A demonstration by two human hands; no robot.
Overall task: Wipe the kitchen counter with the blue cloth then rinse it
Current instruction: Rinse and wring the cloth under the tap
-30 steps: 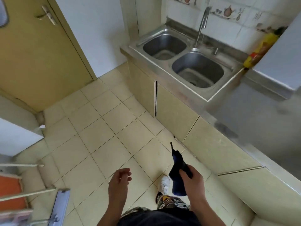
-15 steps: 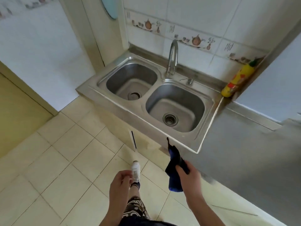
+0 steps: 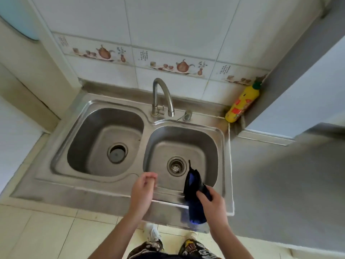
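My right hand (image 3: 212,202) grips the bunched dark blue cloth (image 3: 193,186) over the front rim of the right basin (image 3: 203,146) of a steel double sink. One end of the cloth sticks up over the basin and the other hangs below my hand. My left hand (image 3: 144,187) hovers above the sink's front edge between the basins, fingers loosely curled, holding nothing. The curved tap (image 3: 161,96) stands behind the basins, with its spout over the divider; no water shows. The grey counter (image 3: 280,184) stretches to the right of the sink.
The left basin (image 3: 104,143) has a dark drain plug. A yellow bottle (image 3: 242,101) with a green cap leans in the back corner to the right of the sink. A small soap dispenser pump (image 3: 187,114) sits beside the tap. The tiled wall rises behind.
I have walked up to the sink, which now fills the view. Both hands rose from floor level to the sink's front edge, the cloth still in my right hand.
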